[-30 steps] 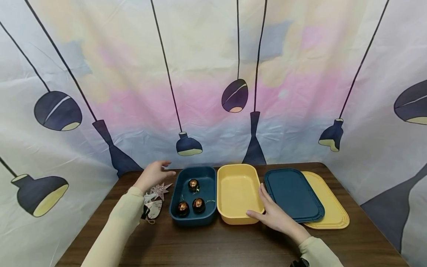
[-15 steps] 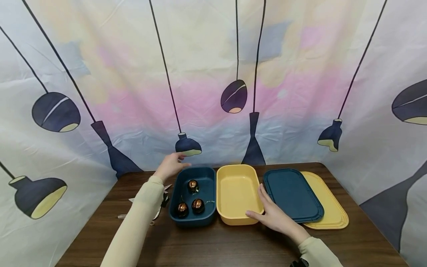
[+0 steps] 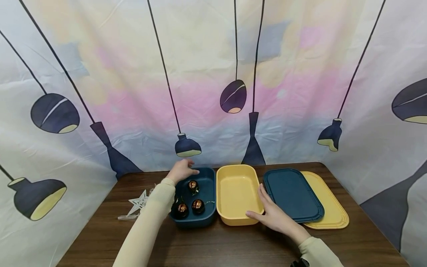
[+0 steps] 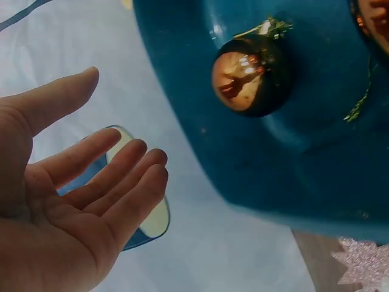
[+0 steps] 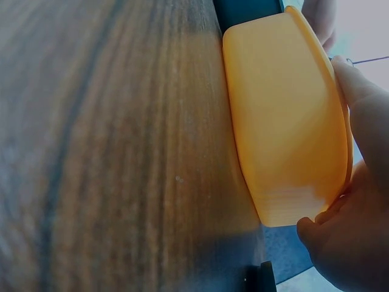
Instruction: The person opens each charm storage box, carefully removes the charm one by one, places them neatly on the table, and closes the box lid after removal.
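Observation:
My left hand (image 3: 181,170) hovers at the far left corner of the dark blue box (image 3: 208,183), fingers loosely bent and holding nothing. In the left wrist view its palm shows bare beside the box wall. Three shiny copper-brown bauble ornaments (image 3: 198,205) with gold strings lie inside the blue box. Beside it stands a yellow box (image 3: 237,193) with a bare inside. My right hand (image 3: 275,215) holds that box at its near right corner, thumb at the front rim and fingers along the right side. The right wrist view shows the yellow wall (image 5: 282,121) between thumb and fingers.
A white star ornament (image 3: 138,202) and a clear strip (image 3: 127,217) lie left of the boxes, more decorations partly hidden by my left sleeve (image 3: 150,218). At right, a blue lid (image 3: 295,194) overlaps a yellow lid (image 3: 333,207). A printed cloth hangs behind the table.
My left hand has moved right, from above the decorations to the blue box's far left corner. Its sleeve now uncovers the white star. The right hand and baubles have stayed put.

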A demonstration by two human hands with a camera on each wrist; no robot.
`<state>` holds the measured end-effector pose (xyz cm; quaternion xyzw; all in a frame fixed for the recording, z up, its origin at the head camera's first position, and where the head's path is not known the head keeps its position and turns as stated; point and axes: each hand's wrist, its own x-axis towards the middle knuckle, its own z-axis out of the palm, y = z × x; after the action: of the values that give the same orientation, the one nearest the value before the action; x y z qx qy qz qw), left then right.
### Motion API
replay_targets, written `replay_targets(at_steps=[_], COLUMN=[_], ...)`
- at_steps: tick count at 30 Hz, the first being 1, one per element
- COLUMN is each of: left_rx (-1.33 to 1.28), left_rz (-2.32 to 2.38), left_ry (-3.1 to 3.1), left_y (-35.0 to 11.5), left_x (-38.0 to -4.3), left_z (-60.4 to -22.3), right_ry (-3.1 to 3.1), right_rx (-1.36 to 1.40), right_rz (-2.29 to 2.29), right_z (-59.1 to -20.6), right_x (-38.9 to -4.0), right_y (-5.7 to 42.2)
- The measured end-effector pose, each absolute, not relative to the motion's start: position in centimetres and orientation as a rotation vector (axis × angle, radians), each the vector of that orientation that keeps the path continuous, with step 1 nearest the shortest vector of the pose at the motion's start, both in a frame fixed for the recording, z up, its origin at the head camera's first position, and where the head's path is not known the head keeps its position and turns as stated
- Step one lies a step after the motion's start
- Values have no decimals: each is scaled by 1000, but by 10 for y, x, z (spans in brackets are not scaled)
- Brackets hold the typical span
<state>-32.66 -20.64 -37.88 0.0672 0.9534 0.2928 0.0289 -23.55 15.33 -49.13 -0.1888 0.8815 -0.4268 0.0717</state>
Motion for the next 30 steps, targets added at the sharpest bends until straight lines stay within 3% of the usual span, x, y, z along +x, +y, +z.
replay_targets(at_steps=[30], left_rx=[181], left_rz=[642], left_ry=[2843], left_y=[-205], left_x=[-337], left_z=[-414], right_ry=[2662], right_rx=[-572], right_rz=[-1271], right_z=[-492], right_x=[-236], right_y=[154])
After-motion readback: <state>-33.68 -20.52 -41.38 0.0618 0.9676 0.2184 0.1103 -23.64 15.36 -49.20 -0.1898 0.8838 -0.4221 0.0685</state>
